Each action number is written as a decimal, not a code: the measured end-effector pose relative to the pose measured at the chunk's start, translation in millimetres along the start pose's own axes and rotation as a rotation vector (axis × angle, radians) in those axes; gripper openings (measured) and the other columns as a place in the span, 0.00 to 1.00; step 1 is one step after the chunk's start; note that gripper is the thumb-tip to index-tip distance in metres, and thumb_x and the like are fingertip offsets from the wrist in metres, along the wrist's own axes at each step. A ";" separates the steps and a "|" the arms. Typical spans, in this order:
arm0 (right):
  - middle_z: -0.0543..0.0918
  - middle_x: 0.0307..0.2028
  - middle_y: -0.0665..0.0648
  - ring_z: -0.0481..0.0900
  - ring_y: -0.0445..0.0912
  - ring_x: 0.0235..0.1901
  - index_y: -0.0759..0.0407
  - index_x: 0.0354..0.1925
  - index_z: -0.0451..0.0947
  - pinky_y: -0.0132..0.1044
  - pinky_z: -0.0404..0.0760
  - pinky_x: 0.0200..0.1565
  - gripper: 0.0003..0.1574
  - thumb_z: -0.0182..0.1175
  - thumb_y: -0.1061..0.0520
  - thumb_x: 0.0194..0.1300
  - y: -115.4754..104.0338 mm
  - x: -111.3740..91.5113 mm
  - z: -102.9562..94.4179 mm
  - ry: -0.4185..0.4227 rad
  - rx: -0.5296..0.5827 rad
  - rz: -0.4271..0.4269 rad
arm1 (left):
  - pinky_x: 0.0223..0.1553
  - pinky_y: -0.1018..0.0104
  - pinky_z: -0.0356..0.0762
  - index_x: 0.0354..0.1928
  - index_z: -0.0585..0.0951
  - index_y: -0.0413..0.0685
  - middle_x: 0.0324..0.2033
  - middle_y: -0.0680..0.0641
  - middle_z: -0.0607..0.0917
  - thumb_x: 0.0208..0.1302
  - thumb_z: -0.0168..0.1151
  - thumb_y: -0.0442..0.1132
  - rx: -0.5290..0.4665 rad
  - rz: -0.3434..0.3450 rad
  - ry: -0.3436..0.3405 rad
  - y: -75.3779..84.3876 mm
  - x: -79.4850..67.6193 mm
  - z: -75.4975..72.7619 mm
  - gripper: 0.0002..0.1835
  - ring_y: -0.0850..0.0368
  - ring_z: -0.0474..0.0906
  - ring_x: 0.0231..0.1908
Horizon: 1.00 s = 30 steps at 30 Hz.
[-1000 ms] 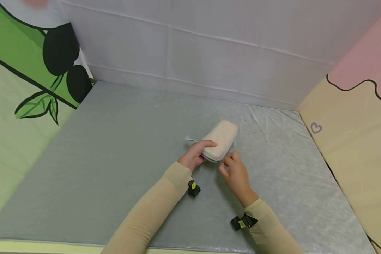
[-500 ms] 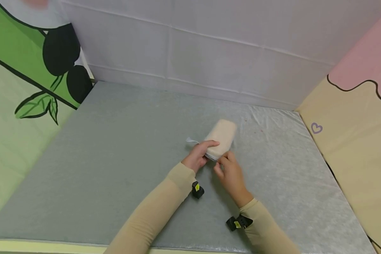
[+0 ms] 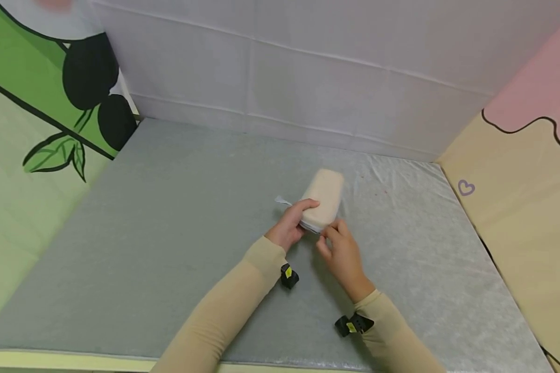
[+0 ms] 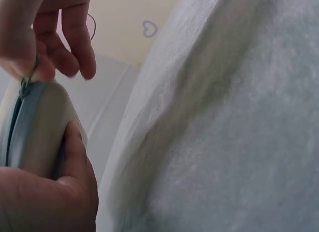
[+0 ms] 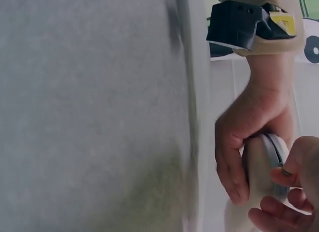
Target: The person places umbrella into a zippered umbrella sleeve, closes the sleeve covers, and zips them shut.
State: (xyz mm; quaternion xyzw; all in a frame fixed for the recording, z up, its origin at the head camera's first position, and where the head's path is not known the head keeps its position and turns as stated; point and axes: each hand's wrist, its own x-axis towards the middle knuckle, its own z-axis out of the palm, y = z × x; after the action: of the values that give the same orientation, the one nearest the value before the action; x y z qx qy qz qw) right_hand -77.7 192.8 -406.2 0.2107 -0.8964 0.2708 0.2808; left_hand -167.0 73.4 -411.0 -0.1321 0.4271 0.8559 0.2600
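Note:
A cream oblong zip case [image 3: 330,194] with rounded corners is held up over the grey cloth, tilted with its far end to the right. My left hand [image 3: 289,225] grips its left side near the close end, thumb laid on the top. A pale fabric strap [image 3: 282,201] sticks out beyond that hand. At the close right corner, my right hand [image 3: 344,256] pinches a small metal zipper pull [image 5: 285,170] between thumb and forefinger; its other fingers are loosely bent. Along the pale blue zipper band [image 4: 18,134], a narrow dark slit shows beside the left hand.
Grey plush cloth [image 3: 168,233] covers the table, wrinkled toward the far right. A pale fabric wall [image 3: 298,77] stands behind, with printed panels at the left [image 3: 23,207] and right [image 3: 513,207]. Each wrist wears a black camera [image 3: 289,276].
The case has shifted slightly away and to the left, turning a little so its long side points more straight ahead. My right hand has moved slightly left with its close corner.

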 end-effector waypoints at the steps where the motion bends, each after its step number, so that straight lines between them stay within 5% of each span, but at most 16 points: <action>1: 0.66 0.29 0.56 0.61 0.43 0.20 0.61 0.23 0.73 0.37 0.67 0.22 0.07 0.59 0.70 0.51 0.6 0.3 -0.8 0.002 -0.001 0.000 | 0.44 0.60 0.70 0.58 0.70 0.39 0.46 0.43 0.76 0.58 0.60 0.38 -0.009 -0.004 -0.002 1.1 0.3 -0.6 0.25 0.51 0.73 0.42; 15: 0.64 0.28 0.56 0.59 0.41 0.19 0.60 0.21 0.72 0.36 0.65 0.20 0.08 0.59 0.70 0.50 13.9 0.2 -8.7 0.026 -0.032 0.018 | 0.44 0.62 0.71 0.61 0.65 0.39 0.49 0.43 0.75 0.54 0.60 0.37 -0.034 -0.077 0.087 11.6 -0.3 -10.8 0.31 0.51 0.74 0.44; 30: 0.64 0.27 0.57 0.59 0.42 0.19 0.62 0.22 0.74 0.37 0.66 0.21 0.06 0.58 0.70 0.50 15.7 -0.1 -11.6 0.049 -0.055 0.032 | 0.38 0.63 0.72 0.58 0.69 0.36 0.46 0.43 0.77 0.55 0.65 0.36 -0.019 -0.016 0.132 11.7 1.0 -9.4 0.29 0.53 0.75 0.40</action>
State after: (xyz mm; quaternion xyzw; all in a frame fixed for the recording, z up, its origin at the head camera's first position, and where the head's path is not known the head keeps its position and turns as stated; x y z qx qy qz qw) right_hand -81.5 211.8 -404.0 0.1818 -0.8996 0.2555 0.3039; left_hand -174.3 60.4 -409.3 -0.1941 0.4341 0.8471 0.2371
